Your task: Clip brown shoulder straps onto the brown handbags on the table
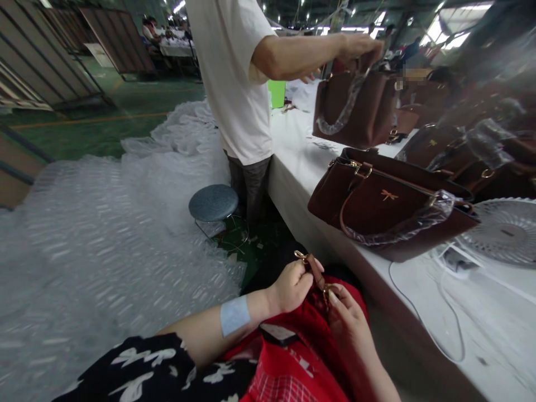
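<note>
Over my lap, my left hand [292, 286] is closed around a brown leather strap [316, 271] with a gold clasp [300, 255] sticking out above the fist. My right hand [345, 312] pinches gold hardware [326, 291] at the strap's lower end; the fingers partly cover it. To the right, on the table, a dark brown handbag [389, 192] leans with its top open. It carries a gold dragonfly emblem [389, 195], and clear film wraps part of its handle. A red apron [293, 363] lies under both hands.
A co-worker [238, 84] in a white shirt grips another brown handbag [355, 106] over the white table [293, 145]. More bags [444, 145] crowd the right side, near a white fan [508, 231] with a cable. Left are a round stool [213, 202] and heaped clear plastic bags [104, 251].
</note>
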A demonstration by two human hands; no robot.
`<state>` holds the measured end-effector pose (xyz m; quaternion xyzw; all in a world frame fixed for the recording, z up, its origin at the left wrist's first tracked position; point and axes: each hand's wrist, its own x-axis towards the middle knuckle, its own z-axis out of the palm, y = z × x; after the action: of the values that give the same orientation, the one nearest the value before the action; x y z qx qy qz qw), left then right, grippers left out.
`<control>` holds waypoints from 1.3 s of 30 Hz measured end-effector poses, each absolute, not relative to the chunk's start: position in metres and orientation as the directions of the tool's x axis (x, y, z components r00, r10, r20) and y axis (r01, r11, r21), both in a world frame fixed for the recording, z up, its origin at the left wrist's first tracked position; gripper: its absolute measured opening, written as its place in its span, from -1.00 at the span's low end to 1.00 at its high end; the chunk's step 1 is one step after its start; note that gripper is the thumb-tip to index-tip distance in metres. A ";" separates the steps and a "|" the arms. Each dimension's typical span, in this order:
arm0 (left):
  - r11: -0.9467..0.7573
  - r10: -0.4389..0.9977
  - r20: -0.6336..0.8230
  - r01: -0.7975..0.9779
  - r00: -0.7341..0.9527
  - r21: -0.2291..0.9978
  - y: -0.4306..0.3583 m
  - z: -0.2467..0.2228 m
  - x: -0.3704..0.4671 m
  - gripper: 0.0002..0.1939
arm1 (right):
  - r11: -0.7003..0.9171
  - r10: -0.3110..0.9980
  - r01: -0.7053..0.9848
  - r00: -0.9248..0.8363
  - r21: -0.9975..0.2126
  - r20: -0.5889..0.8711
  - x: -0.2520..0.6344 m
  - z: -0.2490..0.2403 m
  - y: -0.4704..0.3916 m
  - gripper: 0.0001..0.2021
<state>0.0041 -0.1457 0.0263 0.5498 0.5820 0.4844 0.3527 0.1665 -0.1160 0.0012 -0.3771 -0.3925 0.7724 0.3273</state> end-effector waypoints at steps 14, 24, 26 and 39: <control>0.092 0.930 -0.182 -0.278 -0.318 0.956 -0.110 0.019 -0.055 -0.88 | -0.501 0.832 -0.308 -0.428 -0.809 -0.353 0.176 -0.001 -0.112 -0.68; 0.156 0.974 -0.214 -0.467 -0.073 0.871 -0.120 0.036 -0.055 -0.63 | -0.603 0.756 -0.325 -0.524 -0.729 -0.392 0.181 0.009 -0.106 -0.73; 0.077 0.996 -0.077 0.002 -0.052 0.997 -0.120 0.038 -0.071 -0.57 | -0.610 0.751 -0.323 -0.528 -0.723 -0.397 0.186 0.014 -0.105 -0.75; 0.112 0.945 -0.195 -0.302 -0.262 0.947 -0.119 0.041 -0.078 -0.49 | -0.662 0.704 -0.340 -0.588 -0.668 -0.398 0.204 0.002 -0.096 -0.68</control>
<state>-0.0778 -0.1192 0.0406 0.3040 0.5285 0.5931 0.5258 0.2037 -0.0960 0.0017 -0.3336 -0.2730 0.8483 0.3075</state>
